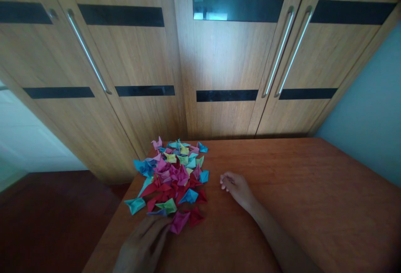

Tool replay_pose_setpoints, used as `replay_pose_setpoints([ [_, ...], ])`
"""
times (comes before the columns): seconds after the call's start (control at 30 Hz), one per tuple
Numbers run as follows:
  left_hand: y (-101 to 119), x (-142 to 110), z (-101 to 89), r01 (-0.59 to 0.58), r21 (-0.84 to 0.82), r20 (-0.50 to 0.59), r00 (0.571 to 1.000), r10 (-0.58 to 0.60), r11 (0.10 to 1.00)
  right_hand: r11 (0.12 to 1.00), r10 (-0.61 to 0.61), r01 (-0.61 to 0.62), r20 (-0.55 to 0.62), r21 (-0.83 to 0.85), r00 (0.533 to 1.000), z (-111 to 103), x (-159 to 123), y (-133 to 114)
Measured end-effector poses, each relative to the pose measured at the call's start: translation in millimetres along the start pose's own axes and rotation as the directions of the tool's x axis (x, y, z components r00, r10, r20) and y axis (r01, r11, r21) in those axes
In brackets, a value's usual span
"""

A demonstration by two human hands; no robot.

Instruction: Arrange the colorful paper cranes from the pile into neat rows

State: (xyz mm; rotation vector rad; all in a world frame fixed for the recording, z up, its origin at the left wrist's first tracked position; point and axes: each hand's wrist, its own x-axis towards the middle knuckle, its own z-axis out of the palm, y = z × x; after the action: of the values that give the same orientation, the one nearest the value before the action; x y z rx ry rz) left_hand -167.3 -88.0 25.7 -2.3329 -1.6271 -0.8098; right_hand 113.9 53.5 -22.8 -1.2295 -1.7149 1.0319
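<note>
Shown on a reddish-brown wooden counter [297, 214], just right of the fingertips of the left hand [142, 239]: a magenta folded-paper piece [179, 222], at the near edge of a heap of multicoloured folded-paper pieces [181, 175] and beside a red folded-paper piece [196, 218]. Pointing one corner toward the viewer, with long axis apparently diagonal, near left to far right. Stretched from near to far: the heap. Reaching forward, back of hand uppermost, fingers extended by a blue-violet folded-paper piece [159, 212]: the left hand, with grip partly hidden, impossible to tell whether apart or clamped. Right of the heap, clear of it, with forearm angled from lower right: the right hand [237, 188], fingers loosely curled, impossible to tell whether thumb and fingertips meet.
</note>
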Motion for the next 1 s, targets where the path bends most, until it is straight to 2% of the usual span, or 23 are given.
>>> replay_pose_setpoints([
  [0.3, 11, 12, -11.3, 0.121, -0.094, -0.086, 0.988, -0.13, 0.988, 0.999, -0.033, 0.033, -0.009, -0.03, 0.999, 1, -1, -1],
  [0.43, 19, 37, -8.3, 0.197, -0.201, -0.076, 0.973, -0.216, 0.959, 0.999, -0.039, 0.039, -0.009, -0.034, 0.999, 1, 0, -1],
  [0.53, 27, 70, -1.0, 0.191, -0.295, -0.047, 0.976, -0.214, 0.936, 0.999, -0.041, 0.041, -0.008, -0.029, 0.999, 0, 1, -1],
  [0.67, 34, 124, 18.8, 0.133, -0.367, 0.029, 0.991, -0.132, 0.921, 0.999, -0.05, 0.049, -0.021, -0.012, 0.999, 1, 1, 0],
  [0.77, 34, 168, 43.0, 0.029, -0.297, 0.074, 0.997, -0.008, 0.955, 0.999, -0.049, 0.049, -0.038, 0.008, 0.998, 2, 2, 2],
  [0.87, 34, 206, 71.1, -0.046, -0.087, 0.277, 0.958, 0.068, 0.995, 0.999, -0.04, 0.041, -0.059, 0.014, 0.997, 3, 4, 3],
  [1.0, 38, 239, 104.3, -0.056, -0.014, 0.358, 0.932, 0.057, 0.998, 0.999, -0.04, 0.04, -0.077, 0.004, 0.996, 2, 4, 0],
])
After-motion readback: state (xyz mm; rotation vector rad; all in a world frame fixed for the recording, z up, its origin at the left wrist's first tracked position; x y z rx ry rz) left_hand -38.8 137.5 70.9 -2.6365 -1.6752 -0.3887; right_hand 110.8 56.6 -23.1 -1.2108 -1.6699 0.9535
